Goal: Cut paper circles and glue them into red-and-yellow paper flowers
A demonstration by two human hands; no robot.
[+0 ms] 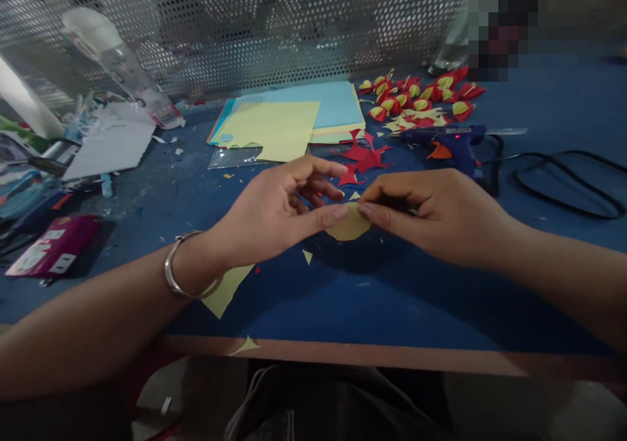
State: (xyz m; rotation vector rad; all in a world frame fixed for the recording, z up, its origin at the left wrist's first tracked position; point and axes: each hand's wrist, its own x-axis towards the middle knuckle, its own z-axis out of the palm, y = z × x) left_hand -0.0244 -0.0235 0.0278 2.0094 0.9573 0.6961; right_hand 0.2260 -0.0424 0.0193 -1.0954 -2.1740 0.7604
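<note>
A small rounded yellow paper piece (349, 227) is held just above the blue table, with a trace of red along its lower edge. My right hand (431, 209) pinches its right side between thumb and fingers. At its left edge is the thumb of my left hand (289, 206), whose fingers are apart and half curled; whether the thumb touches the paper is hard to tell. Beyond my hands lie red paper offcuts (365, 157). A yellow scrap (307, 257) lies below, and a larger yellow paper piece (228, 291) is partly under my left wrist.
A blue glue gun (453, 144) with a black cable (563, 173) lies at right. Behind it are several red-and-yellow paper shapes (421, 98). Coloured sheets (289, 117) lie at the back. To the left are a clear bottle (127, 68), white paper (115, 137) and a magenta pouch (59, 245).
</note>
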